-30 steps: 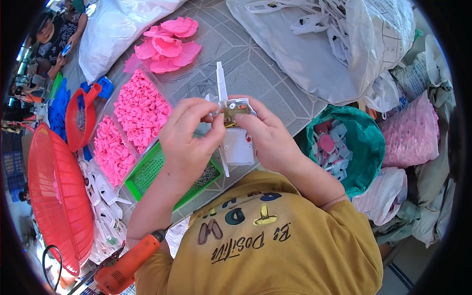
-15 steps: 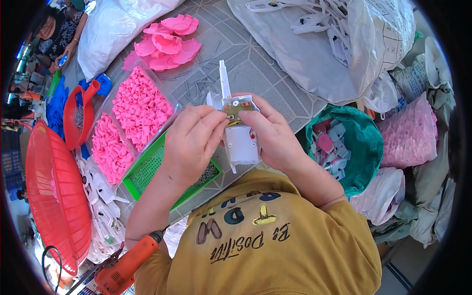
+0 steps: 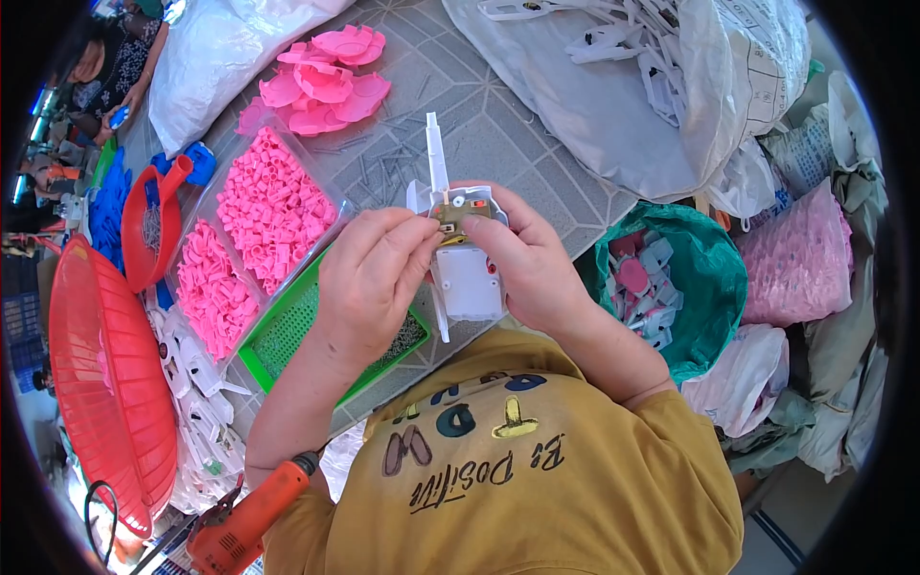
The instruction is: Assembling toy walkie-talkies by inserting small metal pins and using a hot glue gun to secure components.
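A white plastic housing (image 3: pixel 471 287) with a long narrow white arm pointing away from me is held over the tabletop. My right hand (image 3: pixel 532 259) grips it from the right, the thumb pressing on a small brownish-green circuit board (image 3: pixel 450 210) at its upper part. Thin yellow wire shows just below the board, and a red part sits at the housing's right side. At the board's left edge, the thumb and fingers of my left hand (image 3: pixel 369 273) are pinched together; whatever lies between the fingertips is hidden.
Beneath my left forearm lies a green tray (image 3: pixel 278 331) of small metal pieces. Pink plastic parts (image 3: pixel 273 206) fill bins at left, near a red funnel-like scoop (image 3: pixel 158 225) and red basket (image 3: pixel 110 383). An orange power tool (image 3: pixel 254 517) is by my left elbow; a green bag (image 3: pixel 714 287) stands right.
The housing has tilted slightly, its near end shifting a little left. Both hands keep nearly the same place and grip.
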### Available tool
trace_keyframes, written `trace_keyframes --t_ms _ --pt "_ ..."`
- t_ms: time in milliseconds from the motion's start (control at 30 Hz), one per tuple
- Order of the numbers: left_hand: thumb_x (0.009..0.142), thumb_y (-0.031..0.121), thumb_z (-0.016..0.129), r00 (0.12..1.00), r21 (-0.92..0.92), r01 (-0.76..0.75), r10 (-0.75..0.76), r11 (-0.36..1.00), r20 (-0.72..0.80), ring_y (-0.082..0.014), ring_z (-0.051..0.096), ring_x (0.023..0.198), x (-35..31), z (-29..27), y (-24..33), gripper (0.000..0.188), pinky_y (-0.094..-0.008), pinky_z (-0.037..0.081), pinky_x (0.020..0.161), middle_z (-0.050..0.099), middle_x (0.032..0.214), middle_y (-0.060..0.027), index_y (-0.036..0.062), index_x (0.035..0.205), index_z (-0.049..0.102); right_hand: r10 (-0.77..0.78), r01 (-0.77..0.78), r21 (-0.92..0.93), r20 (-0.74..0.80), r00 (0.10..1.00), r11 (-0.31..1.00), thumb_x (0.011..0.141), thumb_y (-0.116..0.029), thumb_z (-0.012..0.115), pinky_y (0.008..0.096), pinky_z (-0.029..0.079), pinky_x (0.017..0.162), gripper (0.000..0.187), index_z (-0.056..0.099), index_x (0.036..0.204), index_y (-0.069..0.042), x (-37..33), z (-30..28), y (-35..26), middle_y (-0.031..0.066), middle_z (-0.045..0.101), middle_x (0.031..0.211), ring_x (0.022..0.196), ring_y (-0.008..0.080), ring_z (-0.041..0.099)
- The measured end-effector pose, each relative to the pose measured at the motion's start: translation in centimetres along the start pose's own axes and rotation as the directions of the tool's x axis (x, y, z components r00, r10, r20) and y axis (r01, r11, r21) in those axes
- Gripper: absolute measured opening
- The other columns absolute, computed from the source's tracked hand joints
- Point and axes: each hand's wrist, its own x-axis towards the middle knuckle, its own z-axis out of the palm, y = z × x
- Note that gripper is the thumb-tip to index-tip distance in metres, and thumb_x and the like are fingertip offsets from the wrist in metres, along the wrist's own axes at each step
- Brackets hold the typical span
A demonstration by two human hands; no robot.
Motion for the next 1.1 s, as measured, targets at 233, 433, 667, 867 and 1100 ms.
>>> trace_keyframes --t_ms 233,433,667,867,1100 --pt "0.081 0.001 0.076 0.999 -0.056 0.043 -0.044 0.998 -0.013 -0.0272 0.064 0.077 -0.22 0.44 -0.52 0.022 -0.0362 0.052 0.064 0.064 0.092 -0.0114 0.0023 0.101 0.068 -0.005 0.005 -0.026 -0.002 1.000 1.000 0.100 -0.012 0.050 0.0246 0.053 0.075 0.025 0.057 0.123 -0.004 -0.03 0.45 -0.69 0.0037 0.067 0.104 0.089 0.0088 0.065" --pt "0.079 -0.002 0.075 0.993 0.040 -0.103 0.105 0.994 -0.056 -0.0271 0.062 0.075 -0.29 0.78 -0.45 0.024 -0.0359 0.050 0.062 0.063 0.092 -0.0117 -0.0001 0.102 0.066 0.039 -0.039 -0.052 -0.014 0.999 0.998 0.100 -0.012 0.051 0.0244 0.052 0.072 0.023 0.059 0.119 -0.003 0.23 -0.05 -0.65 0.0036 0.067 0.100 0.086 0.0080 0.064" --pt "0.079 -0.002 0.075 0.995 0.000 -0.067 0.067 0.998 -0.073 -0.0268 0.063 0.075 -0.10 0.86 -0.25 0.023 -0.0348 0.051 0.062 0.063 0.091 -0.0120 -0.0005 0.101 0.067 0.031 -0.031 -0.001 -0.024 0.999 1.000 0.099 -0.012 0.052 0.0238 0.052 0.071 0.023 0.060 0.118 -0.003 0.13 0.33 -0.58 0.0032 0.067 0.100 0.085 0.0076 0.064" --pt "0.080 0.000 0.075 0.997 -0.020 -0.026 0.025 0.999 -0.072 -0.0258 0.063 0.074 -0.18 0.87 -0.16 0.020 -0.0344 0.052 0.062 0.063 0.090 -0.0113 0.0007 0.099 0.068 0.021 -0.021 -0.001 -0.009 1.000 1.000 0.099 -0.012 0.053 0.0239 0.052 0.071 0.023 0.060 0.119 -0.003 0.16 -0.02 -0.37 0.0035 0.067 0.100 0.086 0.0076 0.064" --pt "0.080 0.000 0.075 0.997 -0.013 -0.038 0.037 0.999 -0.063 -0.0261 0.063 0.075 -0.08 0.75 -0.04 0.021 -0.0346 0.051 0.062 0.063 0.091 -0.0114 0.0004 0.099 0.067 0.000 -0.001 -0.022 -0.045 0.999 1.000 0.099 -0.012 0.053 0.0250 0.053 0.075 0.022 0.060 0.117 -0.002 -0.09 0.48 -0.57 0.0041 0.067 0.101 0.088 0.0094 0.065"
